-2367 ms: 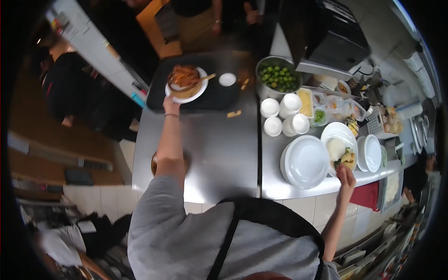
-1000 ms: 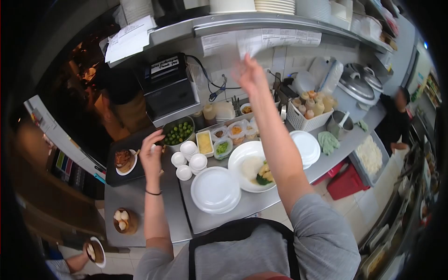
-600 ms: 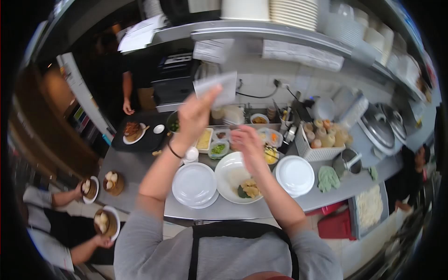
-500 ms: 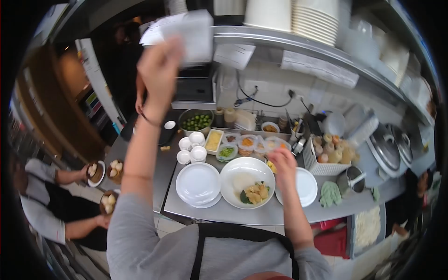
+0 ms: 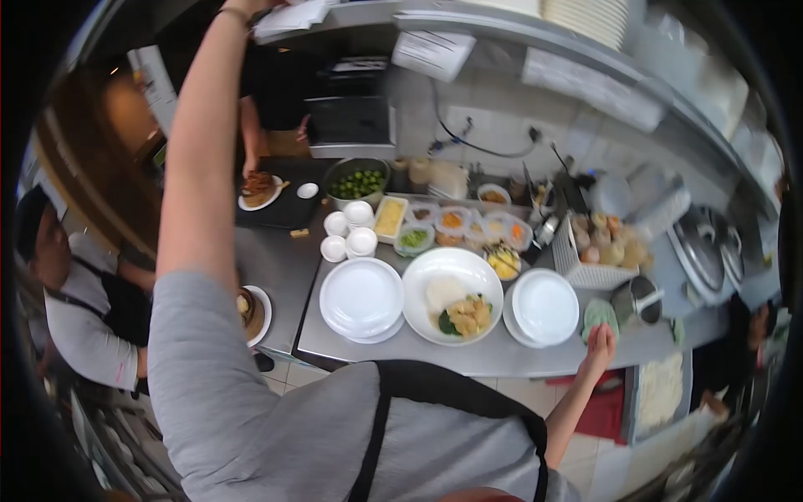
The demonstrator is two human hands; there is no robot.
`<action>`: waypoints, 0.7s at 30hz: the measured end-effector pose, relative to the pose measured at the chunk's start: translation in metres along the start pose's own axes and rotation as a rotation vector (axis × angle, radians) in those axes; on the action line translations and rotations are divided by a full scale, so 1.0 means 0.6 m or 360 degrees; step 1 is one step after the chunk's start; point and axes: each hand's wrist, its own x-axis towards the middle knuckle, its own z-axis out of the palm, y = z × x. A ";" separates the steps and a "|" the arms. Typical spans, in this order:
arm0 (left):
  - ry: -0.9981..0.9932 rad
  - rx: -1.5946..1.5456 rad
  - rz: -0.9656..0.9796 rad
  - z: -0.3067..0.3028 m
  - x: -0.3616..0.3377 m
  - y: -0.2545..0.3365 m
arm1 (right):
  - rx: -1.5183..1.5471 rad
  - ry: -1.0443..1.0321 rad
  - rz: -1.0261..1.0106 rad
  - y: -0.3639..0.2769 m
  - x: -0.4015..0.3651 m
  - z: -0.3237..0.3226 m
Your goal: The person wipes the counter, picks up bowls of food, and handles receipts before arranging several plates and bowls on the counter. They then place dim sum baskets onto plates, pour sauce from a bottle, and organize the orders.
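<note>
My left arm is raised to the top edge, where my left hand (image 5: 249, 5) is mostly cut off beside white papers (image 5: 293, 18); its fingers are hidden. My right hand (image 5: 599, 347) is low on the right by the counter's front edge, fingers curled together, just in front of a green cloth (image 5: 600, 315). Whether it holds anything is too small to tell. Between my arms a white bowl (image 5: 453, 261) contains pale food and greens. Stacked white plates (image 5: 361, 297) lie left of it, and more plates (image 5: 545, 307) lie right.
Small white cups (image 5: 360, 241), food tubs (image 5: 452, 221) and a pot of green fruit (image 5: 357, 180) stand behind the bowl. A white basket (image 5: 592, 270) is at right. A co-worker (image 5: 88, 305) stands at left; another person's hand (image 5: 250, 165) is near a plate.
My left hand has risen to the papers at the top edge. My right hand has moved right and down from above the plates towards the green cloth. The view has shifted.
</note>
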 end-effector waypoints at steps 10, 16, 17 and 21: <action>0.0247 0.1111 0.0702 -0.053 0.074 -0.129 | -0.1476 0.0338 -0.0285 0.084 0.133 -0.154; 0.0010 0.1187 0.1003 0.012 -0.105 -0.053 | -0.2673 -0.0111 -0.0551 0.127 0.169 -0.136; 0.0011 0.1044 0.0953 0.035 -0.133 -0.038 | -0.2671 -0.0127 -0.0550 0.137 0.186 -0.131; -0.0086 0.0546 0.0474 0.139 -0.234 -0.003 | -0.2577 -0.0287 -0.0357 0.212 0.232 -0.092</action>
